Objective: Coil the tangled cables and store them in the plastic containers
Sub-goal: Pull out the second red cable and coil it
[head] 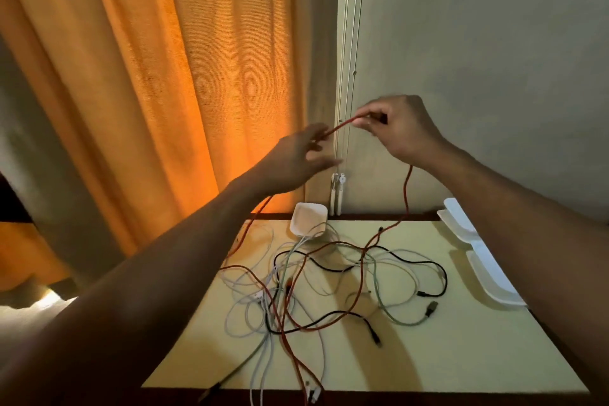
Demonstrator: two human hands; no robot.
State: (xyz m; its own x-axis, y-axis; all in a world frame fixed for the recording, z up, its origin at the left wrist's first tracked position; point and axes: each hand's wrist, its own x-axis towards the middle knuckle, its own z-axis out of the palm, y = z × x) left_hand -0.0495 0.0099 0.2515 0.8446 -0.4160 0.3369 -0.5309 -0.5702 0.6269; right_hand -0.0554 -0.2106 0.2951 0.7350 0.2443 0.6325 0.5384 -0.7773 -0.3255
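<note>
The right hand (400, 130) pinches the red cable (339, 126) high, the left hand (296, 158) touching it with spread fingers, probably drawing it clear of the tangle (296, 290).

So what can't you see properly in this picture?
Head view:
- Left hand: motion blur hides whether its fingers grip the red cable, which the right hand pinches.
- White containers: the right forearm covers their right side.
- White cables: the bottom edge cuts off their ends.
- Dark plug: too small to tell its type.
</note>
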